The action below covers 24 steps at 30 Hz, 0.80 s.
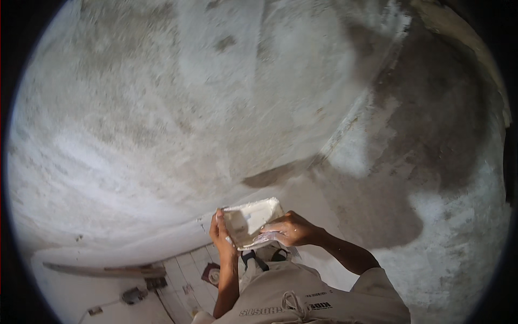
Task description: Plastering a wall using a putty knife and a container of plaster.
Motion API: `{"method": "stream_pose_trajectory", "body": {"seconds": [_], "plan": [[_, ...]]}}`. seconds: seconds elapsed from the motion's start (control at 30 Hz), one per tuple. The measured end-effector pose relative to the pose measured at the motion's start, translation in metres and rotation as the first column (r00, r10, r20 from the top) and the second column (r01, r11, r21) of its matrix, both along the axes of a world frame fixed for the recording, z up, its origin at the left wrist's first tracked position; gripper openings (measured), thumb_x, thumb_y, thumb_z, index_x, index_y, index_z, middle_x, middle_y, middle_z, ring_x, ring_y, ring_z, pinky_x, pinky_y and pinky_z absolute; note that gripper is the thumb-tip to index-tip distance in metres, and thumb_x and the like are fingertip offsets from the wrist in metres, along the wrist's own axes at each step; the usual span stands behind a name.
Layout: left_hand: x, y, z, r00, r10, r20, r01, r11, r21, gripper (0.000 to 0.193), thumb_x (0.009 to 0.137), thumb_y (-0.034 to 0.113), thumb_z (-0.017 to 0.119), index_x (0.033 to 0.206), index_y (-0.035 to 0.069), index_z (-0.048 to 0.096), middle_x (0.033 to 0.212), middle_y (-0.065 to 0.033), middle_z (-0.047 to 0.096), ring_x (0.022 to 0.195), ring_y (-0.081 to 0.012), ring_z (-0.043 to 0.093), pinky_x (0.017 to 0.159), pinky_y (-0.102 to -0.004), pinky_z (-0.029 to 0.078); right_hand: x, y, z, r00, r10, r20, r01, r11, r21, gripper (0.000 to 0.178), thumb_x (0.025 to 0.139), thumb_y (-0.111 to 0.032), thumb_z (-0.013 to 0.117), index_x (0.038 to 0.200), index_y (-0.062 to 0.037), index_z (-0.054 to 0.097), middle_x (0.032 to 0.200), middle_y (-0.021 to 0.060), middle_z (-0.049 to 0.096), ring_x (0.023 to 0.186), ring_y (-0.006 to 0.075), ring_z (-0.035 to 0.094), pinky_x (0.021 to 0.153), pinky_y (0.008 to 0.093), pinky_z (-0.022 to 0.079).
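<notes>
head view: white rectangular tray (pixel 251 205)
left hand (pixel 222 233) grasps its left side; right hand (pixel 288 229) reaches inside, grip cannot be determined.

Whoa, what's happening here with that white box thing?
A person is holding a shallow white container by its side with their left hand. Their right hand reaches over it, its fingers smeared with white. All this is in front of a patchy, grey-white wall.
</notes>
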<state>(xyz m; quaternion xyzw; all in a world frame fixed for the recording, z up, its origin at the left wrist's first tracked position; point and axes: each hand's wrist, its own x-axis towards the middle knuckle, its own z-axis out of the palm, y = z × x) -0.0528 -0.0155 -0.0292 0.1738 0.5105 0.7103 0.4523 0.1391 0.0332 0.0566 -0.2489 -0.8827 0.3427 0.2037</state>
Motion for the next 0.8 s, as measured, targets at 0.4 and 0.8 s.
{"method": "stream_pose_trajectory", "body": {"seconds": [0.4, 0.8], "plan": [[0.001, -0.002, 0.013, 0.999, -0.051, -0.005, 0.051, 0.998, 0.024, 0.032, 0.096, 0.037, 0.053, 0.089, 0.006, 0.059, 0.078, -0.0018, 0.059, 0.072, -0.0111, 0.056, 0.064, -0.0276, 0.049, 0.003, 0.013, 0.004, 0.997, -0.041, -0.059, 0.031, 0.986, -0.163, 0.023, 0.087, -0.014, 0.064, 0.106, -0.0009, 0.066, 0.091, 0.0155, 0.070, 0.077, 0.0214, 0.068, 0.071, 0.0299, 0.050], [-0.009, -0.007, 0.015, 0.986, 0.017, 0.168, -0.020, 1.000, 0.017, 0.041, 0.091, 0.044, 0.059, 0.104, 0.006, 0.055, 0.097, -0.0089, 0.058, 0.086, -0.0220, 0.059, 0.072, -0.0370, 0.053, -0.006, 0.045, 0.022, 0.365, -0.661, -0.656, 0.034, 0.713, -0.700, 0.027, 0.090, -0.002, 0.058, 0.116, -0.0044, 0.057, 0.103, 0.0011, 0.062, 0.091, 0.0084, 0.060, 0.077, 0.0242, 0.050]]}}
